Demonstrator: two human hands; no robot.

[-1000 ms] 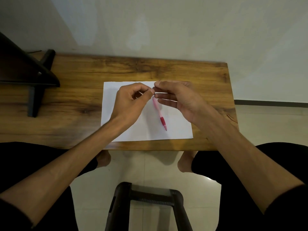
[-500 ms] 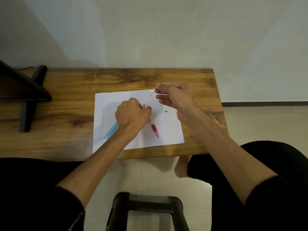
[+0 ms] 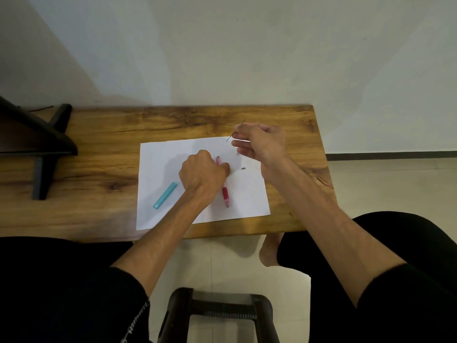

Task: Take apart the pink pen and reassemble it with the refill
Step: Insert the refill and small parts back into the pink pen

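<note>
Refill (image 3: 235, 131), thin and brittle-looking, sits pinched in your right hand (image 3: 259, 144) above the paper (image 3: 247, 194); your left hand (image 3: 204, 170) grips the light pink pen (image 3: 224, 189) mid-barrel.

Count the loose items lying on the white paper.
3: teal tube lower left, pink pen under the left hand, tiny dark piece right. More may hide beneath the hand.

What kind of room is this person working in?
Probably a plain room at home or in a small office: a low wooden table against a bare pale wall, a tiled floor, and a sheet of paper as the work surface.
</note>
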